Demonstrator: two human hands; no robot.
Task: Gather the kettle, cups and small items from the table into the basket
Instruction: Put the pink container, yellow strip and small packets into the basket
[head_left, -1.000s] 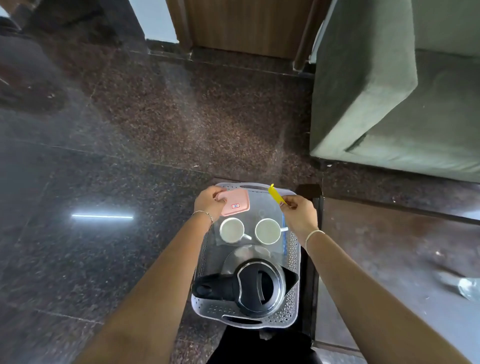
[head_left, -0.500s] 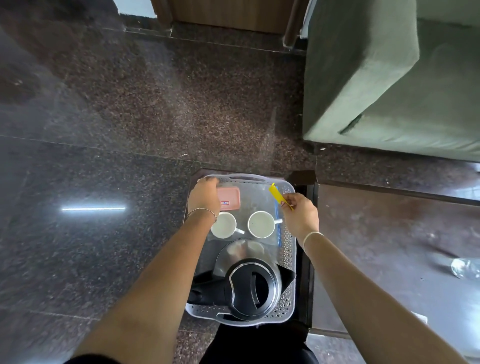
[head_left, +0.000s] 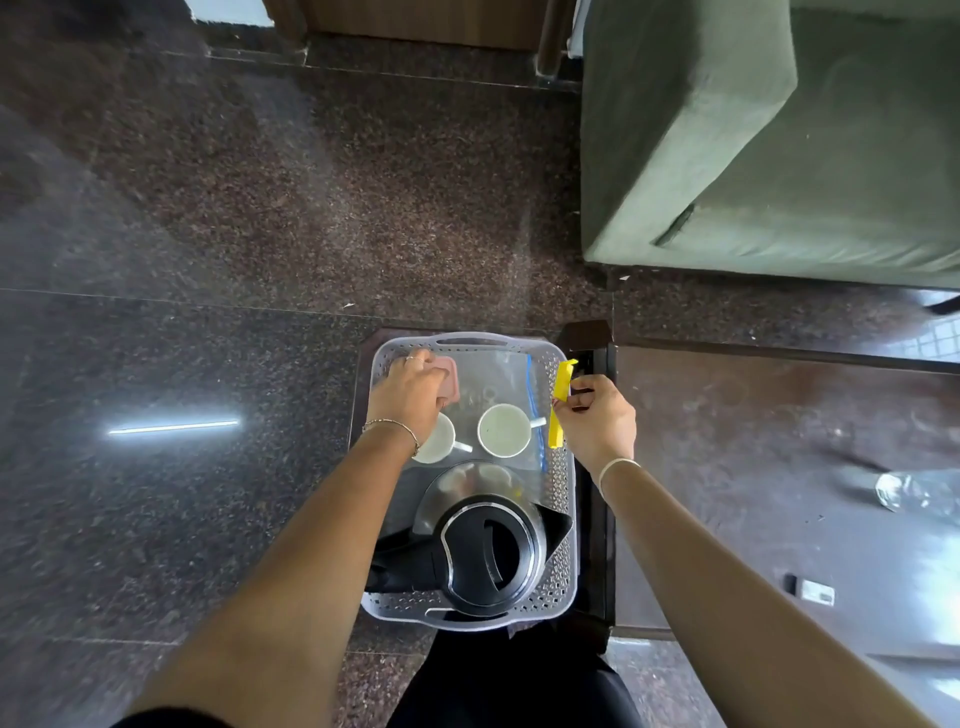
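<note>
A grey perforated basket (head_left: 563, 499) stands below me. A black and steel kettle (head_left: 488, 561) fills its near half. Two white cups sit beyond it: one (head_left: 503, 430) in the middle, the other (head_left: 439, 446) partly under my left wrist. My left hand (head_left: 410, 397) lies over a pink flat box (head_left: 451, 382) at the basket's far left corner, fingers on it. My right hand (head_left: 597, 421) pinches a yellow strip-shaped item (head_left: 560, 400) at the basket's right rim. A clear zip bag (head_left: 511, 374) lies under the cups.
The basket rests by the corner of a dark wooden table (head_left: 727, 467), which carries a clear glass object (head_left: 914, 493) and a small white item (head_left: 816, 592). A green sofa (head_left: 779, 145) stands at the far right. Polished dark granite floor (head_left: 208, 234) spreads to the left.
My left hand has lowered the pink box into the basket's far left corner and now covers it. My right hand has moved the yellow item down to the right rim, turning it upright.
</note>
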